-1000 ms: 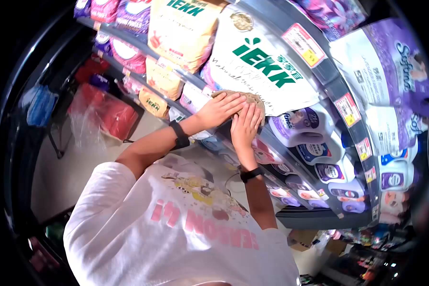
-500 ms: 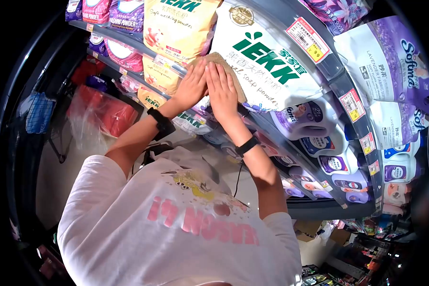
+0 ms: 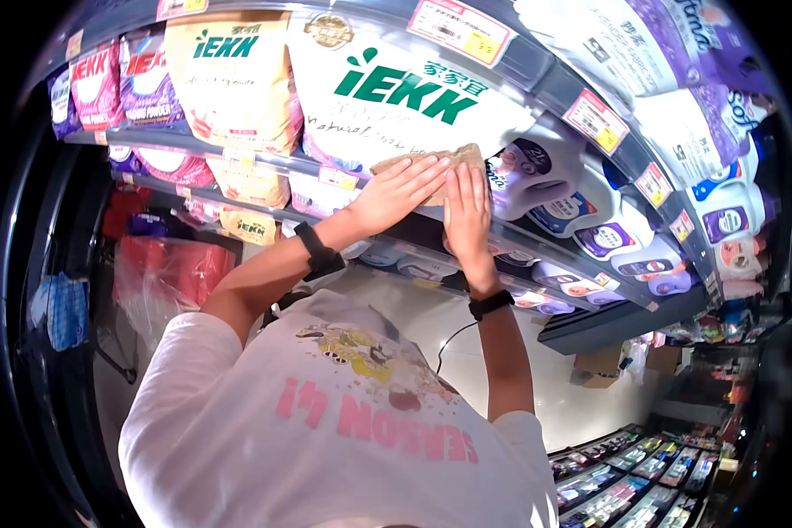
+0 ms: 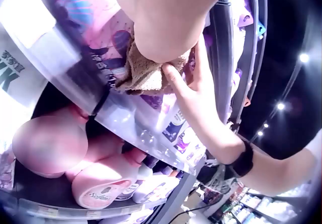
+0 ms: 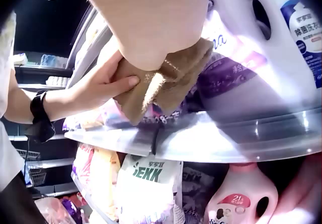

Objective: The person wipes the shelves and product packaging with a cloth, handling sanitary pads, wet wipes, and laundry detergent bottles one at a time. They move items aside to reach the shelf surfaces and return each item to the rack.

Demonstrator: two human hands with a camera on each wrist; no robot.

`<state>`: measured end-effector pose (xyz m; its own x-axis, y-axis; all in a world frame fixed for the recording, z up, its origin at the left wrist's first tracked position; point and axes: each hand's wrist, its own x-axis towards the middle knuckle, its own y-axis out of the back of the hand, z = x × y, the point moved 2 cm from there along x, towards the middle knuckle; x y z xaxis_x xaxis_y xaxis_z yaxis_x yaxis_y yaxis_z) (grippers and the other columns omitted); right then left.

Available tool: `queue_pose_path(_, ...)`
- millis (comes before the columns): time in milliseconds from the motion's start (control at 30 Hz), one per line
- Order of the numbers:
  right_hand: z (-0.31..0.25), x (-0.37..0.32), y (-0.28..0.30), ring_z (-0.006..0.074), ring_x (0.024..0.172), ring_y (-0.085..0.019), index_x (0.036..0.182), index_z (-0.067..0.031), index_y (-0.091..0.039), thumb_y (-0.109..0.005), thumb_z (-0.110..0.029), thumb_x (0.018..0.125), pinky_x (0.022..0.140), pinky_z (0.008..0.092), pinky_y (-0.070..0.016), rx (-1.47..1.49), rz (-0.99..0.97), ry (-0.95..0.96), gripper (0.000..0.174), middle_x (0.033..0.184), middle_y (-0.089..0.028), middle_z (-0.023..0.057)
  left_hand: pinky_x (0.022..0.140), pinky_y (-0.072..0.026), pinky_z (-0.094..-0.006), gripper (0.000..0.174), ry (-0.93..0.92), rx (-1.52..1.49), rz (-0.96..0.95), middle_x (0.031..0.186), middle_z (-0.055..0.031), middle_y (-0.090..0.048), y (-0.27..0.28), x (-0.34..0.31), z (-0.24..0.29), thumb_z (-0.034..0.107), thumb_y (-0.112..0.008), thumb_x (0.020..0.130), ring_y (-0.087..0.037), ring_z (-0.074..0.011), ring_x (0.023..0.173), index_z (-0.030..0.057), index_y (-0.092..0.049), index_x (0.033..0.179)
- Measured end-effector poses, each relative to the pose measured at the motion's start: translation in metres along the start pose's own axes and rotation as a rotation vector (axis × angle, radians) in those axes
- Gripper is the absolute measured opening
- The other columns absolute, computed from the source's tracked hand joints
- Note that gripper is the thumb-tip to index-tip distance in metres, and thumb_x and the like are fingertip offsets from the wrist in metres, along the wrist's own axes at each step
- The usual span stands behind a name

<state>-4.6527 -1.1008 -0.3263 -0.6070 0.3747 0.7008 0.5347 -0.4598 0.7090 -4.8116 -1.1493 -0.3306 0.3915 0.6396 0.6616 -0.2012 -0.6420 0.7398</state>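
Note:
A brown cloth (image 3: 469, 157) lies against the lower edge of a big white iEKK soap powder bag (image 3: 396, 84) on the shelf. My left hand (image 3: 403, 189) presses on the cloth with straight fingers pointing up and right. Beside it my right hand (image 3: 467, 216) also lies on the cloth, fingers extended upward, the two hands' fingertips close together. In the right wrist view the left thumb rests on the folded cloth (image 5: 173, 88), next to a white Softina jug (image 5: 241, 58). The left wrist view shows the cloth (image 4: 146, 75) bunched under the palms.
A yellow iEKK bag (image 3: 229, 97) stands left of the white one. White jugs (image 3: 603, 233) line the shelf to the right. Clear shelf edging with price tags (image 3: 597, 121) runs along the front. A red plastic-wrapped item (image 3: 172, 268) is at lower left.
Both hands have slid the cloth from the white bag's left side rightward along its lower edge. The head view has shifted, showing more shelf on the left.

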Motion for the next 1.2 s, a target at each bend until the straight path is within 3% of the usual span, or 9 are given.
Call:
queue_pose_path(167, 0.022, 0.029, 0.044, 0.0314, 0.116, -0.05, 0.117, 0.001, -0.056, -0.047, 0.012, 0.072, 0.092, 0.0393, -0.044, 0.103, 0.223, 0.009, 0.047, 0.121, -0.054, 0.0169, 0.106, -0.0276, -0.037, 0.055, -0.029, -0.182, 0.047, 0.143, -0.0091, -0.033, 0.013, 0.053, 0.013, 0.012, -0.044, 0.082, -0.031, -0.0205, 0.133, 0.0041, -0.035, 0.136)
queue_pose_path(267, 0.04, 0.033, 0.068, 0.0372, 0.114, -0.05, 0.116, 0.003, -0.055, -0.046, 0.011, 0.077, 0.095, 0.0426, -0.0426, 0.079, 0.299, -0.004, 0.041, 0.119, -0.055, 0.0187, 0.106, -0.0266, -0.0384, 0.055, -0.077, -0.26, 0.12, 0.142, -0.0108, -0.033, 0.014, 0.09, 0.025, 0.011, -0.044, 0.082, -0.031, -0.0227, 0.132, 0.0037, -0.036, 0.135)
queue_pose_path(367, 0.058, 0.044, 0.1, 0.0403, 0.121, -0.042, 0.125, 0.0043, -0.047, -0.043, 0.004, 0.08, 0.102, 0.0445, -0.0347, -0.172, 0.212, -0.157, 0.045, 0.126, -0.049, 0.0206, 0.105, -0.0264, -0.0416, 0.052, -0.137, -0.19, 0.242, 0.141, -0.0141, -0.034, 0.008, 0.128, 0.042, 0.01, -0.044, 0.082, -0.031, -0.027, 0.132, -0.0001, -0.037, 0.132)
queue_pose_path(433, 0.081, 0.039, 0.098, 0.0373, 0.124, -0.039, 0.123, 0.0036, -0.049, -0.043, 0.0, 0.078, 0.103, 0.0438, -0.0309, -0.137, 0.288, -0.196, 0.045, 0.13, -0.045, 0.0218, 0.105, -0.0266, -0.0423, 0.052, -0.053, -0.222, 0.235, 0.14, -0.0152, -0.034, 0.003, 0.152, 0.054, 0.014, -0.046, 0.082, -0.031, -0.0283, 0.131, -0.0011, -0.037, 0.132)
queue_pose_path(600, 0.097, -0.011, 0.071, 0.0478, 0.131, -0.019, 0.136, 0.0074, -0.024, -0.053, -0.01, 0.076, 0.108, 0.0496, -0.0186, 0.141, 0.128, -0.309, 0.069, 0.141, -0.022, 0.03, 0.106, -0.0233, -0.0435, 0.057, -0.048, -0.249, 0.217, 0.14, -0.016, -0.034, -0.057, 0.134, 0.083, 0.022, -0.047, 0.084, -0.029, -0.0342, 0.131, 0.0032, -0.035, 0.136)
queue_pose_path(733, 0.113, -0.048, 0.055, 0.0461, 0.134, -0.012, 0.136, 0.0097, -0.021, -0.046, -0.013, 0.085, 0.109, 0.0494, -0.0131, 0.163, 0.133, -0.288, 0.061, 0.143, -0.013, 0.0312, 0.105, -0.0254, -0.0418, 0.054, -0.023, -0.245, 0.106, 0.143, -0.0078, -0.033, -0.065, 0.132, 0.102, 0.025, -0.046, 0.085, -0.032, -0.0231, 0.131, 0.0084, -0.038, 0.136)
queue_pose_path(1000, 0.147, 0.005, 0.083, 0.0336, 0.128, -0.034, 0.136, 0.005, -0.028, -0.042, -0.01, 0.088, 0.105, 0.0371, -0.0267, 0.761, 0.271, -0.418, 0.052, 0.138, -0.035, 0.0227, 0.099, -0.0307, -0.0397, 0.05, 0.015, -0.039, 0.206, 0.139, -0.008, -0.04, -0.019, 0.195, 0.107, 0.025, -0.047, 0.084, -0.036, -0.0216, 0.129, 0.0038, -0.044, 0.129)
queue_pose_path(1100, 0.141, -0.028, 0.045, 0.0367, 0.13, -0.028, 0.137, 0.007, -0.022, -0.04, -0.012, 0.09, 0.107, 0.0401, -0.0213, 0.586, 0.398, -0.463, 0.053, 0.14, -0.026, 0.0247, 0.097, -0.0347, -0.0366, 0.055, -0.093, -0.007, 0.15, 0.14, -0.0029, -0.038, -0.05, 0.17, 0.111, 0.028, -0.051, 0.081, -0.036, -0.0184, 0.127, 0.0104, -0.043, 0.133)
queue_pose_path(1200, 0.122, -0.086, -0.009, 0.04, 0.131, -0.024, 0.137, 0.0085, -0.014, -0.041, -0.013, 0.092, 0.107, 0.0419, -0.0199, 0.701, 0.306, -0.659, 0.057, 0.141, -0.02, 0.0283, 0.093, -0.0391, -0.0336, 0.058, -0.22, -0.022, -0.045, 0.142, 0.0009, -0.035, -0.086, 0.135, 0.111, 0.026, -0.054, 0.079, -0.034, -0.0145, 0.128, 0.013, -0.041, 0.134)
